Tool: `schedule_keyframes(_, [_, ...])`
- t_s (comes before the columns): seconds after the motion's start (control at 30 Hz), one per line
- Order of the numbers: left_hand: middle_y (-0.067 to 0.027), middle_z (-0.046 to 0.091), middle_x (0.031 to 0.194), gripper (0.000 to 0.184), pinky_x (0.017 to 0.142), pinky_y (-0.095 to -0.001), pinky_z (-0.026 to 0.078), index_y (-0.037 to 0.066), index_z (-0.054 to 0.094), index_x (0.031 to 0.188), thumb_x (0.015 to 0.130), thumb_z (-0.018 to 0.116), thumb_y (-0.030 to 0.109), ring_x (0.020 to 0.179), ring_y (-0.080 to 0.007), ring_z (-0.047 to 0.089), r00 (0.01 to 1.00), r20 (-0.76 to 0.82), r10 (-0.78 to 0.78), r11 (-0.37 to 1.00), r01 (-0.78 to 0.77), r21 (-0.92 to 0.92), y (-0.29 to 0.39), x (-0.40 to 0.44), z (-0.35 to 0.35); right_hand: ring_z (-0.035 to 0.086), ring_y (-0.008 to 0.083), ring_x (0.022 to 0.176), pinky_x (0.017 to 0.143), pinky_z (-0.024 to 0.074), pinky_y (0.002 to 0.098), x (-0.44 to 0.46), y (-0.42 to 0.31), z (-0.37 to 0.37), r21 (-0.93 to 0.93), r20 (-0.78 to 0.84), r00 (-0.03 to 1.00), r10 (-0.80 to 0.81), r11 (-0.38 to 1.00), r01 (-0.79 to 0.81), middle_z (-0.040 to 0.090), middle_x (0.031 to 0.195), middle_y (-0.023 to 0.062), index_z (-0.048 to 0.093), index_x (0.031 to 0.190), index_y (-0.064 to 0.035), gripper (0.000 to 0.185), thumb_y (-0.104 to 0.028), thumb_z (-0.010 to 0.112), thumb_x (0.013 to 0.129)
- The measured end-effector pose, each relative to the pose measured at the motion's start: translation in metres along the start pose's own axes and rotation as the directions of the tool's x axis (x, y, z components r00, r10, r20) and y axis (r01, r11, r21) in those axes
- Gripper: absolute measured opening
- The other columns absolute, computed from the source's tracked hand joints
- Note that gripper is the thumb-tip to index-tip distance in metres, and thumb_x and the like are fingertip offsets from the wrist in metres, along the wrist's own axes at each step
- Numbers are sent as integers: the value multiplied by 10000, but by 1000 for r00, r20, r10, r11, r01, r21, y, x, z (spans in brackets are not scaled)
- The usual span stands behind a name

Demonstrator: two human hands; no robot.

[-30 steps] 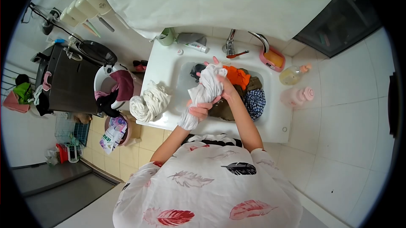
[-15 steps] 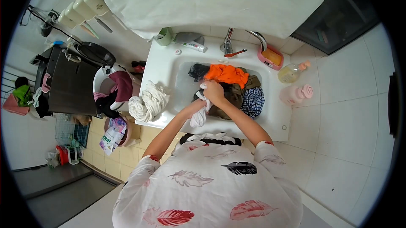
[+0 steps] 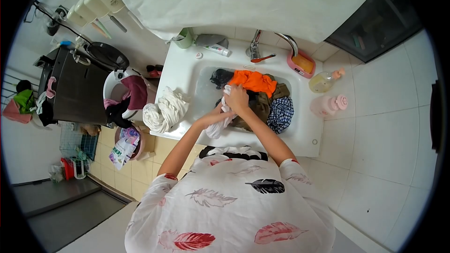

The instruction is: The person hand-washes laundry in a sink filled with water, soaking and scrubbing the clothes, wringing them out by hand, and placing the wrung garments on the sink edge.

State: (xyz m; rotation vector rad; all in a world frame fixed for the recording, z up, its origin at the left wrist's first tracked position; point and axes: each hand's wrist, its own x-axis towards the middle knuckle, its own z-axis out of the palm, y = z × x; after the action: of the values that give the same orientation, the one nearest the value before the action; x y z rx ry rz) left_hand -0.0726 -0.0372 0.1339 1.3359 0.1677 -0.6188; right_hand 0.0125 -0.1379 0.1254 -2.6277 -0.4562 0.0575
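Observation:
A wet white cloth [image 3: 214, 130] is stretched between my two hands above the near left part of the washbasin [image 3: 188, 85]. My right hand [image 3: 238, 99] is closed around its upper end. Lower on the cloth, my left hand [image 3: 213, 116] grips it, its fingers partly hidden by the fabric. Just beyond my hands, an orange garment [image 3: 253, 82] lies in the water beside a dark piece of clothing [image 3: 220, 78]. An olive-brown garment [image 3: 262, 108] and a blue-and-white checked cloth [image 3: 281, 114] lie to the right.
A twisted white cloth [image 3: 166, 111] sits on the basin's left rim. Behind are the faucet [image 3: 254, 46], a toothpaste tube [image 3: 218, 50] and a pink sponge holder [image 3: 301, 64]. A yellowish pump bottle [image 3: 323, 82] and a pink bottle [image 3: 328, 105] stand right. Clothes hang over a white tub [image 3: 111, 89].
The white cloth's hanging end has swung slightly left and looks looser. My left hand has turned and its fingers have shifted along the cloth; my right hand still holds the upper end.

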Motion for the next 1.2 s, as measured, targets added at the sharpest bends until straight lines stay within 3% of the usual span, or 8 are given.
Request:
schedule_keyframes(0.13, [-99,501,1005,505,713,-325,437,4,312,1204,869,423,366,748,-198,545,985,-170,29,995,-13,99,-23,4,5,574,351,771,659,466,408,7,-5,-18,177,257,959,117,970,-166,591,786,208,608,782,-8,441,-435,510,740])
schedule_keyframes(0.17, [-188,538,927,409,673,-377,436,-23,375,1120,879,372,307,775,-285,566,916,-273,294,916,-189,354,-49,17,2,578,351,738,655,463,411,7,-1,-11,164,254,960,118,973,-163,590,744,210,612,724,-3,449,-433,484,745])
schedule_keyframes(0.3, [-310,520,851,334,679,-470,400,-19,412,1086,804,389,158,800,-454,500,804,-423,418,810,-119,574,-55,15,20,592,337,671,642,471,401,-3,0,4,51,228,973,-22,999,11,597,686,183,623,669,-19,398,-367,456,766])
schedule_keyframes(0.63, [-285,543,817,362,692,-474,396,-10,427,1117,796,378,150,766,-440,512,807,-502,310,823,37,567,-51,-5,11,570,353,583,578,464,405,-5,-28,11,48,238,937,-258,966,254,574,622,186,599,580,1,323,-260,475,724])
schedule_keyframes(0.77, [-279,542,858,366,736,-431,404,-3,418,1127,811,392,178,809,-405,533,597,-690,410,869,-26,494,-33,-48,-15,565,330,627,608,448,354,17,-76,-3,371,222,895,-388,882,290,583,669,169,591,665,9,326,-294,525,766])
schedule_keyframes(0.87, [-219,554,869,356,736,-374,412,26,424,1111,818,423,228,823,-323,557,481,-823,303,937,7,349,-21,-89,-58,575,263,817,725,431,319,43,-120,11,805,85,846,-527,536,253,597,830,174,593,844,-11,375,-378,561,773])
schedule_keyframes(1.07, [-190,549,886,426,723,-363,418,60,405,1142,778,507,255,820,-302,553,256,-897,361,930,-167,327,35,-156,-75,564,182,803,729,429,294,78,-207,32,852,47,832,-553,458,256,607,841,94,587,876,-12,314,-310,559,783])
schedule_keyframes(1.2, [-240,457,1023,554,725,-407,411,71,356,1213,723,566,220,849,-371,504,157,-840,520,796,268,543,-13,-127,-86,579,210,736,676,450,303,76,-190,89,797,236,725,-647,555,237,615,782,116,604,897,-57,238,-231,541,748])
